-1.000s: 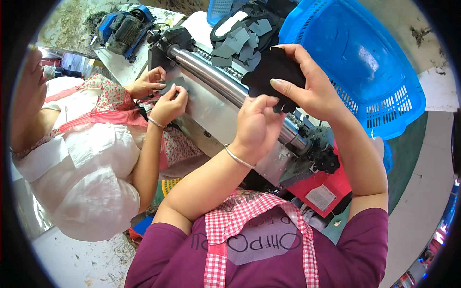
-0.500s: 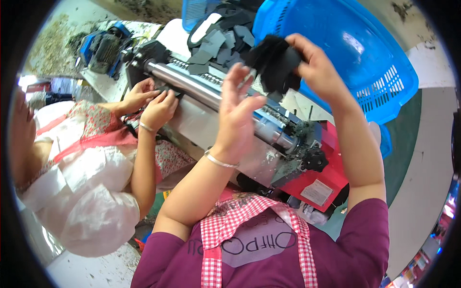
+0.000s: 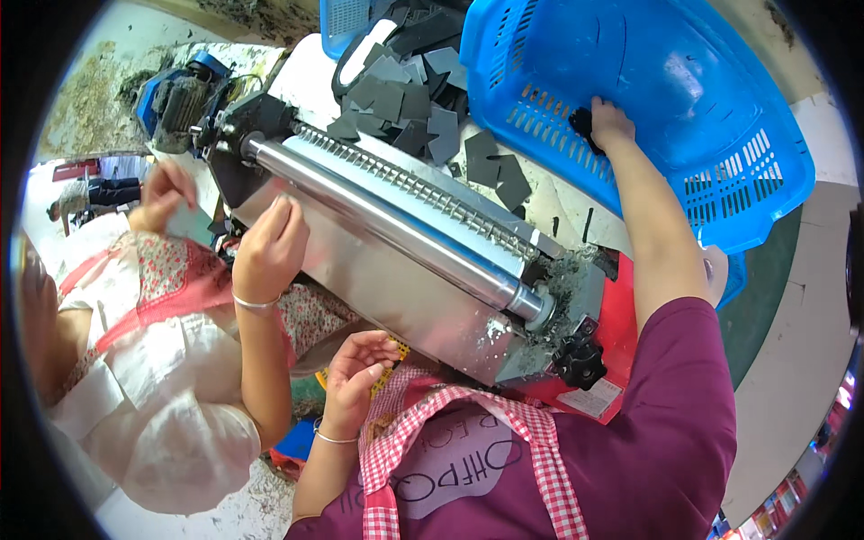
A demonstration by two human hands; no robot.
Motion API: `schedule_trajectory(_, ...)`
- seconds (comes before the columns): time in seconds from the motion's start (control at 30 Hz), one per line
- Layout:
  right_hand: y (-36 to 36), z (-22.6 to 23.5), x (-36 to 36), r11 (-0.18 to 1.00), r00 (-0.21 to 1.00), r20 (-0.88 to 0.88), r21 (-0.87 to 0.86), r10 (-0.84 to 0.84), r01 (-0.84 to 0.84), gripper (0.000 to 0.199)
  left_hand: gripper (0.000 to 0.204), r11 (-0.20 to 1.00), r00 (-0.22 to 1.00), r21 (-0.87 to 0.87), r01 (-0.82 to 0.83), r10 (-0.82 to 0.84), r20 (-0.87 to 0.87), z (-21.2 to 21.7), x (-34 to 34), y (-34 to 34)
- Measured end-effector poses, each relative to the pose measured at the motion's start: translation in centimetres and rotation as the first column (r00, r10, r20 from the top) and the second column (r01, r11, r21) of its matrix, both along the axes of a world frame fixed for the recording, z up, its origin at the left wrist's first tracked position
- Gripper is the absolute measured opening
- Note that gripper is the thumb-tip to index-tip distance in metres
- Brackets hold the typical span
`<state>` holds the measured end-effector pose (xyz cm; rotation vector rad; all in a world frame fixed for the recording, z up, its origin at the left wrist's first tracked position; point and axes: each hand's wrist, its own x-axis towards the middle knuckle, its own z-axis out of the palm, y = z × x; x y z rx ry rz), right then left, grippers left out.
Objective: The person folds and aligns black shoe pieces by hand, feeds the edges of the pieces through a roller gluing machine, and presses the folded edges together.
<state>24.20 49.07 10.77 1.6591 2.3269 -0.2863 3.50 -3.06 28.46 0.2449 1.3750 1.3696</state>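
My right hand (image 3: 614,124) reaches down into the big blue plastic basket (image 3: 796,171), its fingers closed on a small bundle of black sheet pieces (image 3: 585,126). Part of the bundle is hidden behind the fingers. Close to my chest, my left hand (image 3: 358,376) hangs loosely curled in front of the machine, thumb apart from the fingers, holding nothing. Between my arms runs the machine's shiny metal roller (image 3: 387,227), with a toothed shaft (image 3: 414,189) behind it. Several dark flat cut pieces (image 3: 387,99) lie heaped on the table beyond.
On the left a co-worker's raised hand (image 3: 274,247) is close to the roller; their other hand (image 3: 166,193) is farther left. A black knob (image 3: 579,362) and dark shavings (image 3: 562,306) are at the roller's right end. A dusty motor (image 3: 184,103) stands at the far left.
My right hand has carried the black pieces from above the table into the basket. My left hand has drawn back toward my chest. The co-worker's hands have come apart and away from the roller.
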Motion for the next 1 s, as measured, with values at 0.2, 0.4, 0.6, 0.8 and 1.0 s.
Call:
schedule_trajectory(0.2,-1.7,2.9,4.9,0.908,0.954,-0.241,0.415,0.18,-0.066,0.041,0.039,0.994,0.991,-0.083,0.074,-0.083,-0.103,-1.3,1.2,-0.1)
schedule_trajectory(0.4,-22.7,19.5,13.5,0.99,0.158,-0.981,-0.102,-0.116,0.095,0.021,0.026,0.997,0.964,-0.05,0.05,-0.062,-0.258,-3.8,0.9,-3.3)
schedule_trajectory(0.6,-45.0,18.0,15.9,0.429,0.44,-0.537,-0.843,-0.72,-0.326,0.02,0.026,0.975,0.952,-0.123,0.184,-0.209,-0.225,-10.5,-0.6,-5.7)
schedule_trajectory(0.8,-50.6,8.4,7.9,0.195,-0.102,-0.171,-0.929,-0.98,-0.314,0.025,0.03,0.905,0.795,-0.068,0.42,-0.403,-0.453,-17.2,0.8,-5.8)
schedule_trajectory(1.0,-49.2,9.5,5.0,0.067,-0.175,-0.023,-0.965,-0.984,-0.253,0.016,0.056,0.912,0.597,-0.077,0.403,-0.326,-0.733,-17.9,4.8,-3.9)
